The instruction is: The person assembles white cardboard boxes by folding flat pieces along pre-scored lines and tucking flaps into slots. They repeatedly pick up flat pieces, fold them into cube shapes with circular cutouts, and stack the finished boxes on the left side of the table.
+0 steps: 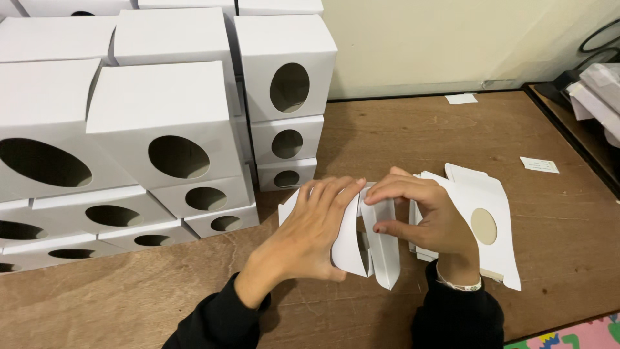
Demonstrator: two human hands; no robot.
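Observation:
A partly folded white cardboard box (374,249) stands on the brown wooden table (400,136), its flaps still loose. My left hand (310,229) presses flat against its left side. My right hand (423,210) grips its right flap from above with curled fingers. Under my right hand lies a small pile of flat white box blanks (487,223), the top one showing a round cut-out window.
Stacks of finished white boxes (161,123) with oval windows fill the table's left and rear. Two small paper slips (539,165) lie at the right and near the wall. Dark trays with white items (597,97) sit at the right edge.

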